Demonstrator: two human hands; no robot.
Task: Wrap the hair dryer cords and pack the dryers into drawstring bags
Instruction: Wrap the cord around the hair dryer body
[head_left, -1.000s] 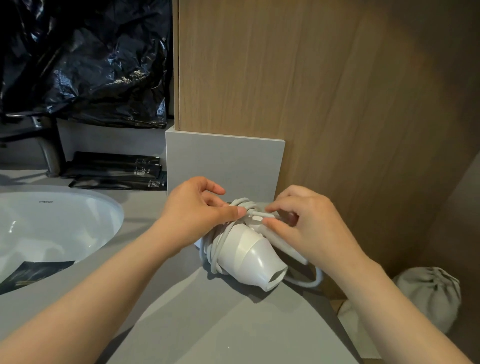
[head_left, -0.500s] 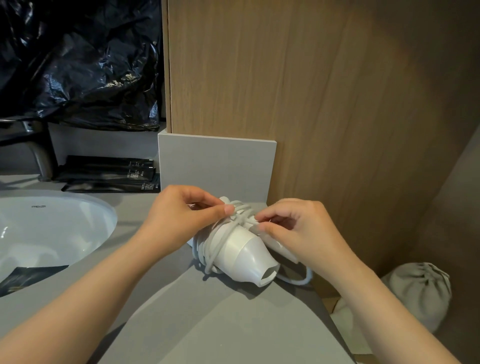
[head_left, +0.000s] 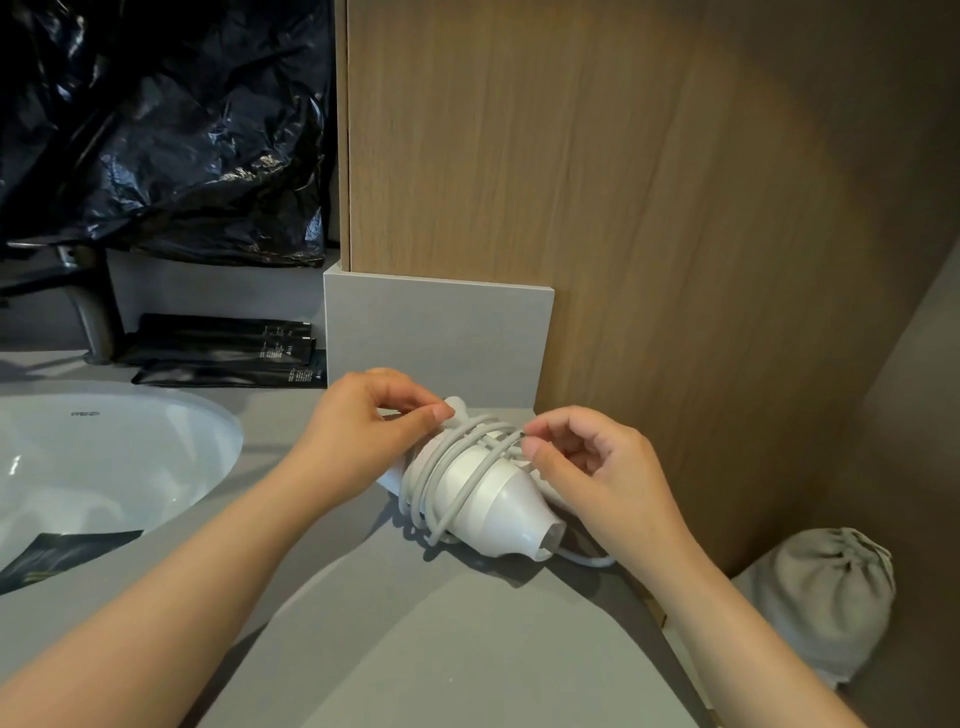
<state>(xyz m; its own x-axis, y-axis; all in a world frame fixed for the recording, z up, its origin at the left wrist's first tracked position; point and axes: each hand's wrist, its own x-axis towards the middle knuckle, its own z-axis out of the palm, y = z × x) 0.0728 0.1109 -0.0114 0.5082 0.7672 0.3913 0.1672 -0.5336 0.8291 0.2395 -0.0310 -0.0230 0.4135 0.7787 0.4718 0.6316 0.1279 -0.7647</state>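
A white hair dryer (head_left: 493, 499) lies on the grey counter (head_left: 415, 649), nozzle pointing toward me and to the right. Its pale grey cord (head_left: 447, 467) is coiled several times around the body. My left hand (head_left: 358, 431) grips the rear end of the dryer, thumb pressing the cord there. My right hand (head_left: 597, 467) pinches a strand of the cord at the top of the coil between thumb and forefinger. A short loop of cord (head_left: 592, 560) trails out under my right wrist. A closed beige drawstring bag (head_left: 826, 592) sits lower right, beyond the counter's edge.
A white sink basin (head_left: 104, 467) is set in the counter at left, with a dark packet (head_left: 57, 556) lying in it. Black sachets (head_left: 223, 353) lie behind it beside a tap (head_left: 88, 312). A black plastic bag (head_left: 171, 130) hangs above. A wooden panel (head_left: 623, 208) stands right behind the dryer.
My right hand has shifted from the plug end to pinching a strand of the coil. The loose loop by the nozzle has shortened. My left hand keeps its grip on the rear.
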